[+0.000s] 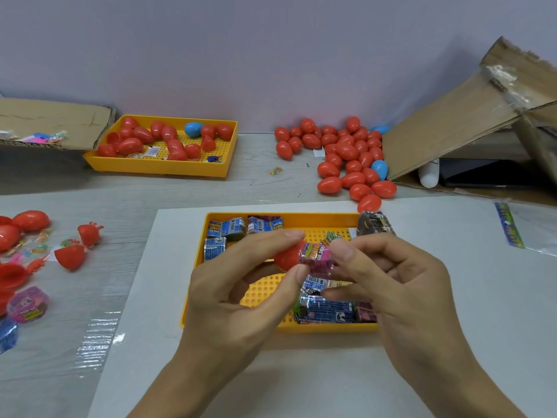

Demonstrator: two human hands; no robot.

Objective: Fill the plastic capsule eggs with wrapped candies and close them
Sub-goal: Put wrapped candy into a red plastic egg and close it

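red egg half (286,258) pinched in left hand (241,297) | pink wrapped candy (316,257) pinched by right hand (391,285) | light, crinkly, best gripped by sides

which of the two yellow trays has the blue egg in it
The far yellow plastic tray at the back left, beside the cardboard flap. One blue plastic egg lies among its red eggs; the near tray under the hands holds wrapped candies only.

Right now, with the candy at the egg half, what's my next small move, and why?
Probably push the pink wrapped candy further into the red egg half. The right hand pinches it at the opening, most of it still outside, while the left hand holds the half.
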